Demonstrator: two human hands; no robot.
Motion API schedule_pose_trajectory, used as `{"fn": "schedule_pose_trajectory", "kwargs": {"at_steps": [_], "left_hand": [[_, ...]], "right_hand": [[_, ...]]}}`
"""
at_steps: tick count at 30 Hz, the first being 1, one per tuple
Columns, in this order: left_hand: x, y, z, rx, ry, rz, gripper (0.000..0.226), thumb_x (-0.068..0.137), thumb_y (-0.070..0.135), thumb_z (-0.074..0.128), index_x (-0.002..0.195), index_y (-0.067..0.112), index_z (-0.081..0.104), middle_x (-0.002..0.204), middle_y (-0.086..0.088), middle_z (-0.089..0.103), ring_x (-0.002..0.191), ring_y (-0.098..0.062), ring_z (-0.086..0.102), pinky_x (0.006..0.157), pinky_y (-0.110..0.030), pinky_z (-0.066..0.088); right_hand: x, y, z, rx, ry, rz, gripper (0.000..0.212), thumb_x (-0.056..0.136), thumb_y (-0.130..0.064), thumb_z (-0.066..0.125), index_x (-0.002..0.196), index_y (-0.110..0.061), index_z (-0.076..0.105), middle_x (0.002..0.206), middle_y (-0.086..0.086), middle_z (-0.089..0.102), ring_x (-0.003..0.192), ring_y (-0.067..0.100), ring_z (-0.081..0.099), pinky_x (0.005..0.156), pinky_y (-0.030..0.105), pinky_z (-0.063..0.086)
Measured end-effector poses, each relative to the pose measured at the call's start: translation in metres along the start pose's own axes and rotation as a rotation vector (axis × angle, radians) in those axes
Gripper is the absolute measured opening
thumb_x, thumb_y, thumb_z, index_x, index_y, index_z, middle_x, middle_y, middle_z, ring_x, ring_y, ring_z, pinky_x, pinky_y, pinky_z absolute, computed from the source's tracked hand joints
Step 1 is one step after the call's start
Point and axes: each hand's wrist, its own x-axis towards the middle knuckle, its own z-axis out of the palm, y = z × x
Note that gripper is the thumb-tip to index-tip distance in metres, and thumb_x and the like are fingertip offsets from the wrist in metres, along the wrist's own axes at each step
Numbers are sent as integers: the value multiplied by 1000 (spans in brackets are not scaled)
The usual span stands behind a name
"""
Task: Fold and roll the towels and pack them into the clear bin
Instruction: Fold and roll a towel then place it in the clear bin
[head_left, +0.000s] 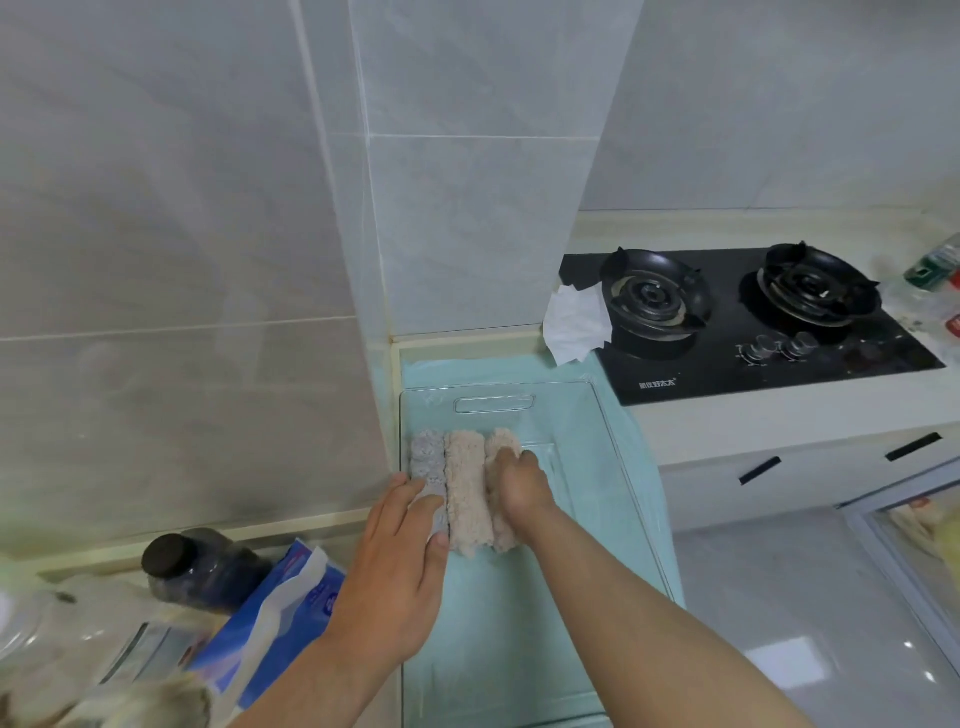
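While both hands are down in the clear bin (561, 410), packing is partly done: three rolls are in, with room beside them for more.

Progress, left to right:
- Grey roll (428, 457) lies against the bin's left wall, its long axis running far to near.
- Middle roll (467, 488), pinkish-beige, touches the grey one along its length.
- Right roll (501, 447), same beige, touches the middle one. It looks like the one being seated now.
- To the right of the rolls, the bin floor shows only the mat (641, 457) through it. My guess is that a second batch would fit there.
- A blurred, fluffy, pale shape sits at the counter's near left corner. It may be a towel still to fold, but I cannot tell.

Hands:
- Left hand (400, 561) has its fingers fairly straight and laid flat on the near end of the grey roll, thumb against that end. It presses rather than grips.
- Right hand (519, 486) is knuckles up, with its fingers curled down over the right roll and holding it. The fingertips are hidden.

Materials and shapes:
- The towels are shaggy, nubbly pile rolled into short fat cylinders. They look soft and likely to spring loose if not wedged.
- The bin is hard, transparent and rectangular, with a slot handle cut in its far wall.
- The mat under it is smooth and mint green, on a pale counter.
- Glossy grey tiles cover the wall at left.
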Motion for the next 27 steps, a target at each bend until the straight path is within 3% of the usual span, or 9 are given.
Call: {"fn": "schedule_pose_trajectory", "kwargs": {"at_steps": [3,7,10,13,17,22,25,27], "left_hand": [[0,0,-1,-8,0,7,63,89,50,15,134,20,48,148,8,30,137,10,0,108,-9,2],[-1,-1,-1,-17,-4,8,68,86,52,12,136,20,46,150,8,28,138,7,1,108,-11,2],[-1,-2,-2,-30,-5,14,69,86,54,13,136,19,46,149,8,29,139,6,3,110,-13,4],[1,2,-5,-64,3,10,69,85,56,18,133,18,49,142,11,33,138,1,13,111,-20,12],[11,15,-18,-172,69,-36,63,83,57,28,123,17,57,121,15,45,116,-5,40,98,-23,28],[15,19,-29,-411,15,-191,23,97,31,51,118,34,59,125,12,58,118,-9,52,103,-34,40],[1,35,-39,-455,113,-293,32,96,14,53,103,45,58,113,20,60,109,-2,55,96,-31,42],[-12,49,-41,-451,225,-348,26,96,11,53,103,36,60,108,16,62,107,-9,58,94,-29,42]], "right_hand": [[-8,1,-9,-32,32,-17,64,95,-47,33,146,-8,31,144,13,46,128,31,46,105,40,36],[-11,3,-16,-16,39,-11,75,96,-55,31,153,-9,16,156,11,29,140,30,34,112,41,29],[-22,0,-21,-44,56,-30,78,93,-60,32,153,-12,16,156,10,29,140,31,34,114,45,31],[-41,-7,-32,-148,74,-183,71,94,-54,37,152,-16,22,154,10,33,138,29,36,113,45,33],[-70,-15,-59,-175,6,-439,61,95,-46,48,149,-24,31,153,-2,33,139,17,34,113,36,32],[-92,-21,-91,-148,-43,-632,53,94,-40,53,144,-29,38,145,-14,41,130,3,39,109,29,36],[-97,-23,-105,-102,-117,-662,43,98,-35,49,140,-29,42,141,-11,46,129,5,42,106,28,38],[-98,-22,-115,-114,-184,-697,43,98,-36,49,140,-29,43,141,-10,47,129,6,43,105,28,38]]}}
